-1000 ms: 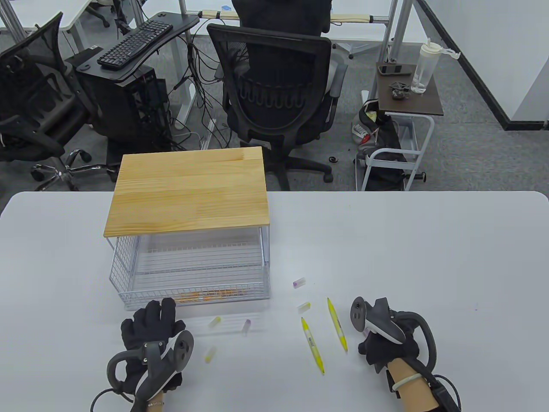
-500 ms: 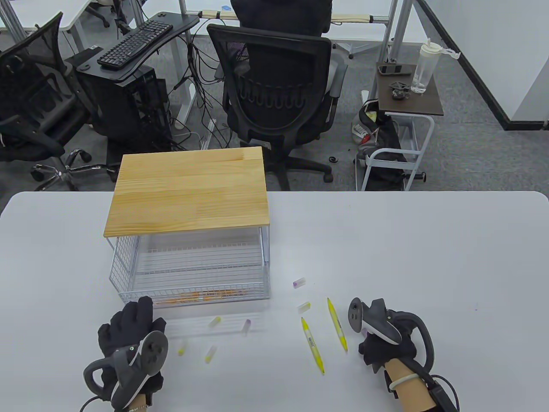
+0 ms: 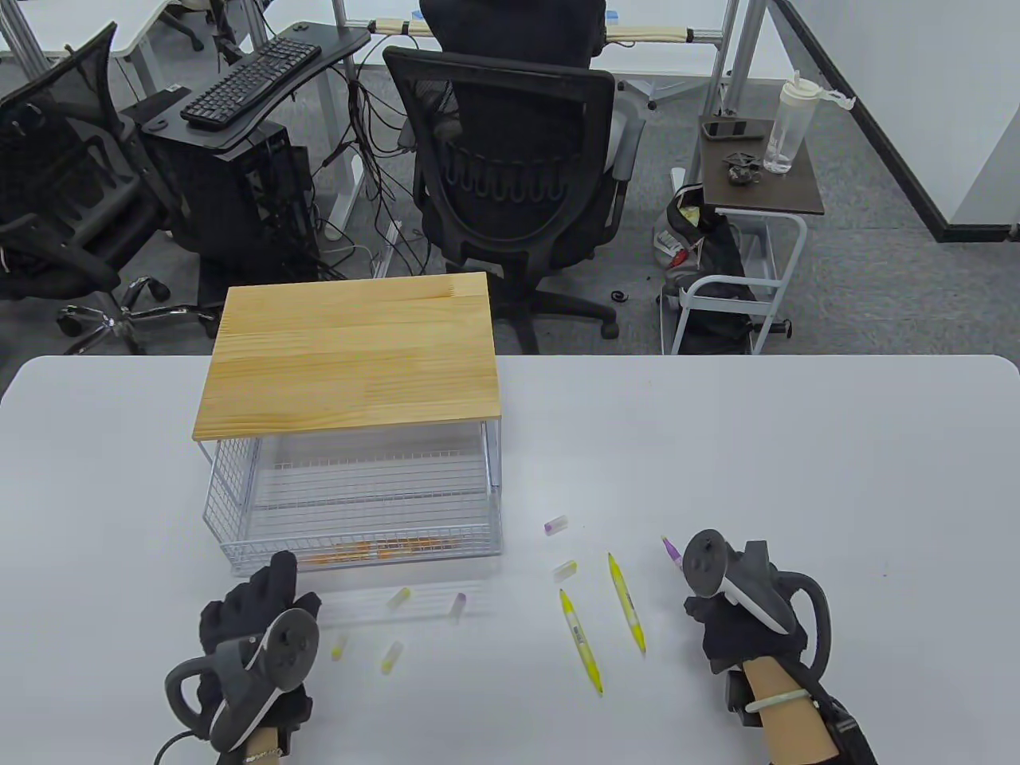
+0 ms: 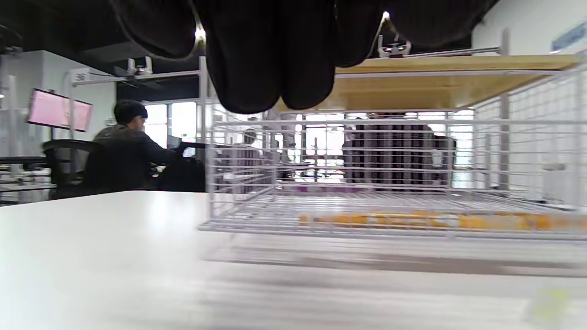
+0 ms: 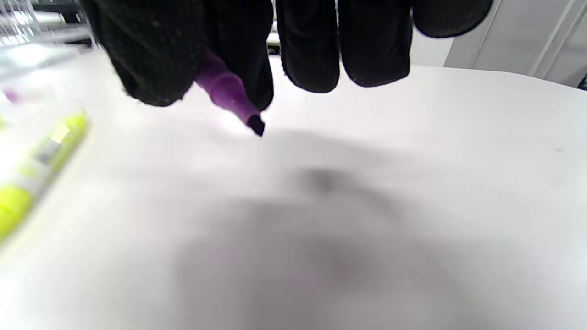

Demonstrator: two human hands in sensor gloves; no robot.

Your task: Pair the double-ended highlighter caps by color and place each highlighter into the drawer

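Observation:
My right hand (image 3: 721, 617) grips an uncapped purple highlighter (image 3: 669, 548) at the table's front right; its dark tip (image 5: 256, 124) points down at the white table between the gloved fingers (image 5: 312, 50). Two yellow highlighters (image 3: 582, 641) (image 3: 627, 603) lie just left of that hand. Loose caps are scattered: a purple one (image 3: 555, 524), a yellow one (image 3: 565, 569), and several more (image 3: 398, 598) (image 3: 458, 606) (image 3: 390, 657) in front of the wire drawer (image 3: 223, 518). An orange highlighter (image 3: 382, 548) lies in the drawer. My left hand (image 3: 263, 594) rests empty at the drawer's front left corner.
A wooden top (image 3: 351, 362) covers the wire drawer frame. The white table (image 3: 757, 446) stretches to the right and back. Beyond its far edge stand a black office chair (image 3: 510, 159), a desk with a keyboard (image 3: 251, 80), and a small side table (image 3: 757, 167).
My left hand drew back and left from the drawer front, uncovering a yellow cap. My right hand shifted right, and the purple highlighter tip now shows past the tracker.

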